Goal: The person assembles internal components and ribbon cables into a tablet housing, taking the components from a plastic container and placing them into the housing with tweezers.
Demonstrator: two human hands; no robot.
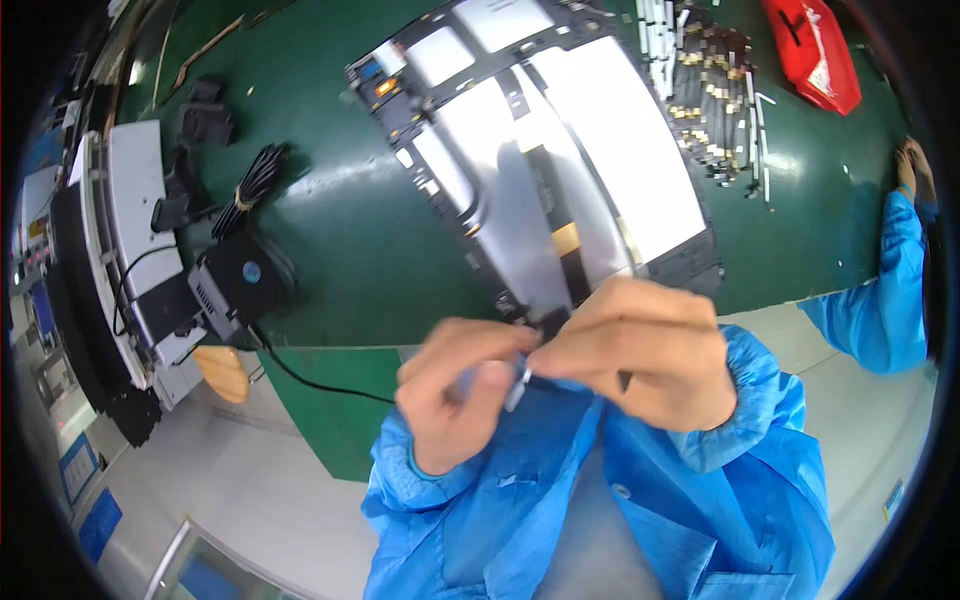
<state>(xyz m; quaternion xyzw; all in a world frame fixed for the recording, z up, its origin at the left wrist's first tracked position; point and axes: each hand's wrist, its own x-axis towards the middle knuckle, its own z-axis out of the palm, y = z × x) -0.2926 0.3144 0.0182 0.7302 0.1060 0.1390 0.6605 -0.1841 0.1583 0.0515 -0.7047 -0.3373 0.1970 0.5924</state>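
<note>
Both hands meet just off the table's near edge, in front of my blue sleeves. My left hand is closed in a pinch around a small whitish strip, blurred by motion. From the right, my right hand pinches at the upper end of that strip, its fingertips almost touching the left ones. A dark tip shows between its curled fingers, too small to name. Right beyond the hands lies an opened flat electronic device with silver panels and a black frame. A black ribbon cable with a gold patch runs along its middle.
At the far right of the green table lies a pile of small ribbon cables beside a red bag. A black boxy device and a bundled black cable are on the left. Another person's blue sleeve reaches the right edge.
</note>
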